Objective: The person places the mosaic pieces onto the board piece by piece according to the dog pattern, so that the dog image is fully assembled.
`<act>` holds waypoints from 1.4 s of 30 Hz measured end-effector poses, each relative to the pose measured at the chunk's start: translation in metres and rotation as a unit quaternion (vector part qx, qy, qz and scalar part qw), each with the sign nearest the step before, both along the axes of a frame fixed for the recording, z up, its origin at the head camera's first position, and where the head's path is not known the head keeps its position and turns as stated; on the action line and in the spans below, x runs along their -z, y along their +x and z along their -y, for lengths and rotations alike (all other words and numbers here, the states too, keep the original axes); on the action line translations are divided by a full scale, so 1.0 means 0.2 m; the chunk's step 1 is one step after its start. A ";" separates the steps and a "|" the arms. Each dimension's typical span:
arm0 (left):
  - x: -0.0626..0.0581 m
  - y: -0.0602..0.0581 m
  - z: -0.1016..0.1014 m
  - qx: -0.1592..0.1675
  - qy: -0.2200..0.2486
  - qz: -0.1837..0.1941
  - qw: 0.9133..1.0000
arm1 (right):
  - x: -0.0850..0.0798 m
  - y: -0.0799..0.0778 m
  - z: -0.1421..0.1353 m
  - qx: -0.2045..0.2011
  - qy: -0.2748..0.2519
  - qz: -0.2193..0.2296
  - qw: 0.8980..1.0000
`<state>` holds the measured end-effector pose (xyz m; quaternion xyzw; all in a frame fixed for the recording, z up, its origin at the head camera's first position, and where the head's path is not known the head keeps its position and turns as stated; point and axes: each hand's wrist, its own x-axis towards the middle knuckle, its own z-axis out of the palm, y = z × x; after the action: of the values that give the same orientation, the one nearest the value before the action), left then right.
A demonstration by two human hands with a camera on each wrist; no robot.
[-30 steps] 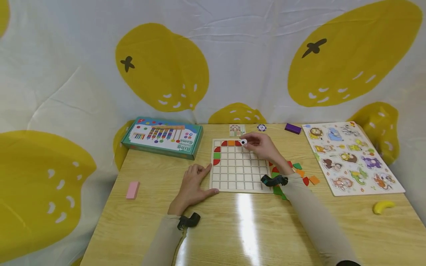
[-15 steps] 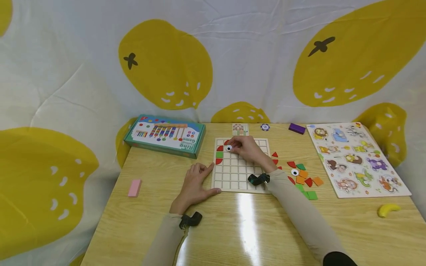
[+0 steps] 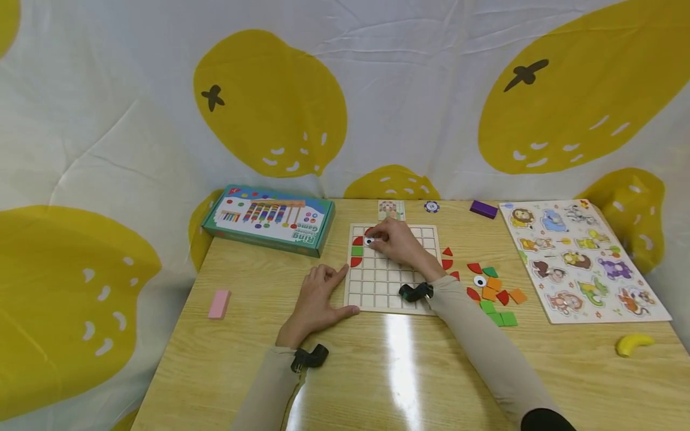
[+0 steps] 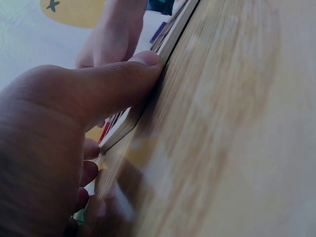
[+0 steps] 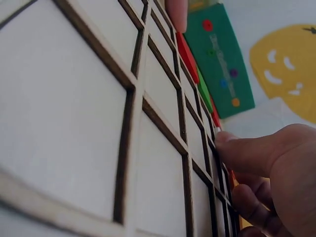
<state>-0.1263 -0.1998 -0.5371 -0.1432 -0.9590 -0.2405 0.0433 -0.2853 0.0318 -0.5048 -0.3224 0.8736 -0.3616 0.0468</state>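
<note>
- The right hand (image 3: 398,241) pinches a round white eye tile (image 3: 369,241) between thumb and fingers, at the far left part of the grid board (image 3: 380,287).
- The left hand (image 3: 319,299) is spread, its thumb on the board's near left corner and a fingertip at its left edge.
- Along the board's left column, just left of the eye tile, a green square tile (image 3: 357,251) sits between two red curved tiles (image 3: 356,261).
- Right of the board lie loose orange square tiles (image 3: 518,296), green square tiles (image 3: 508,319), red pieces (image 3: 473,293) and a second eye tile (image 3: 480,281).
- Beyond the board's far edge are a pattern card (image 3: 390,209) and a poker chip (image 3: 432,206); a purple block (image 3: 483,209) lies farther right.
- On the table's (image 3: 431,371) right are an animal puzzle board (image 3: 587,263) and, nearer, a toy banana (image 3: 634,345).
- A Ring Game box (image 3: 272,220) lies far left, a pink block (image 3: 219,304) nearer.
</note>
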 end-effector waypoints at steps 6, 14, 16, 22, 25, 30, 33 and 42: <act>-0.01 0.00 0.00 0.001 -0.001 -0.008 1.000 | -0.01 0.01 0.00 0.004 0.003 -0.003 1.000; -0.01 0.01 -0.02 -0.005 0.003 0.015 1.000 | -0.09 0.07 -0.28 0.037 -0.039 -0.004 0.999; -0.01 0.01 -0.03 -0.005 0.001 0.016 1.000 | -0.13 0.12 -0.44 0.044 -0.023 0.002 0.999; 0.00 0.01 -0.03 -0.013 0.003 0.007 1.000 | -0.18 0.27 -0.88 0.052 0.077 0.003 0.996; 0.00 0.02 -0.02 -0.017 0.000 0.003 1.000 | -0.17 0.34 -1.01 0.047 0.121 -0.003 0.991; 0.00 0.02 0.00 -0.017 0.006 -0.007 1.000 | -0.12 0.38 -1.07 0.042 0.147 -0.015 0.988; 0.01 0.02 0.00 -0.017 0.009 -0.008 1.000 | -0.11 0.38 -1.06 0.049 0.145 -0.020 0.988; 0.00 0.02 -0.01 -0.011 0.007 -0.006 1.000 | -0.13 0.34 -1.00 0.074 0.047 0.001 0.996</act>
<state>-0.1222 -0.1979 -0.5369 -0.1339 -0.9586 -0.2459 0.0527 -0.2168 0.2320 -0.4796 -0.2540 0.9111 -0.3226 0.0359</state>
